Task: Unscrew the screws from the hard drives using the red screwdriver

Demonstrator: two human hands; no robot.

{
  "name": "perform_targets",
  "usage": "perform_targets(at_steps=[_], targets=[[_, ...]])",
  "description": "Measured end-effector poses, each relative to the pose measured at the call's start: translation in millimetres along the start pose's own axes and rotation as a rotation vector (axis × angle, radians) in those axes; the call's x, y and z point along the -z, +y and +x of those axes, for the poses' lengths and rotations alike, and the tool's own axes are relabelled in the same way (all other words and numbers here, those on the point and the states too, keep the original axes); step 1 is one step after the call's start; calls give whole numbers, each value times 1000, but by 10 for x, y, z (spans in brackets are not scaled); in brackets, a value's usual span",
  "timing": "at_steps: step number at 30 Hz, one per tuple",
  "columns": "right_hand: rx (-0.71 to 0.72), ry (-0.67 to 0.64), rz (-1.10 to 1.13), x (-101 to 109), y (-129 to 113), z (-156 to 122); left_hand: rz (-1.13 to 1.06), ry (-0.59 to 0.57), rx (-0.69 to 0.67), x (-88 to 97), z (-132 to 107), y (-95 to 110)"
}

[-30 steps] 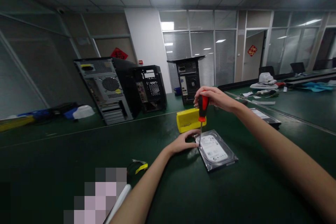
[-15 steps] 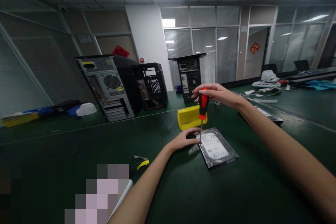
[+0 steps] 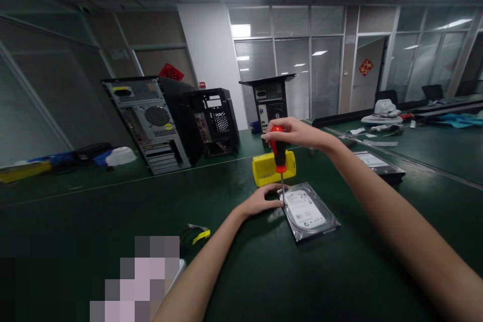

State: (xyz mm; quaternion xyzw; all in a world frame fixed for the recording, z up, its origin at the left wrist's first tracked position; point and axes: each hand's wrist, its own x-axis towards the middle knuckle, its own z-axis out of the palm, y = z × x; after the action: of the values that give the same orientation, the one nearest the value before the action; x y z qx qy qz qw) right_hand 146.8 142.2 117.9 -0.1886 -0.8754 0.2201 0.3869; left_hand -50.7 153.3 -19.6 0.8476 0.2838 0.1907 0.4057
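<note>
A silver hard drive (image 3: 309,211) with a white label lies flat on the green table mat (image 3: 264,271). My right hand (image 3: 292,135) is closed round the top of a red and black screwdriver (image 3: 279,155), which stands upright with its tip on the drive's near-left corner. My left hand (image 3: 260,203) rests on the mat against the drive's left edge, fingers curled at that corner beside the screwdriver shaft. A yellow box (image 3: 267,168) sits just behind the drive.
Three computer towers (image 3: 151,123) (image 3: 217,121) (image 3: 269,105) stand at the back of the table. A black flat device (image 3: 379,165) lies to the right. A small black and yellow item (image 3: 196,234) lies near my left forearm. Clutter fills the far right bench.
The view shifted slightly; my right hand and the screwdriver handle moved a little left and turned, with the tip staying on the drive's corner. My left hand stayed at the drive.
</note>
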Motion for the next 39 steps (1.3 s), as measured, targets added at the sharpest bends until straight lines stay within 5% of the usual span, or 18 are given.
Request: perform_targets(at_steps=[9, 30, 39], targets=[[-245, -57, -33, 92, -44, 32, 13, 7, -4, -6, 1, -41], [-10, -79, -60, 35, -44, 16, 54, 34, -4, -19, 2, -10], [-33, -146, 25, 46, -152, -23, 52, 30, 7, -9, 2, -10]])
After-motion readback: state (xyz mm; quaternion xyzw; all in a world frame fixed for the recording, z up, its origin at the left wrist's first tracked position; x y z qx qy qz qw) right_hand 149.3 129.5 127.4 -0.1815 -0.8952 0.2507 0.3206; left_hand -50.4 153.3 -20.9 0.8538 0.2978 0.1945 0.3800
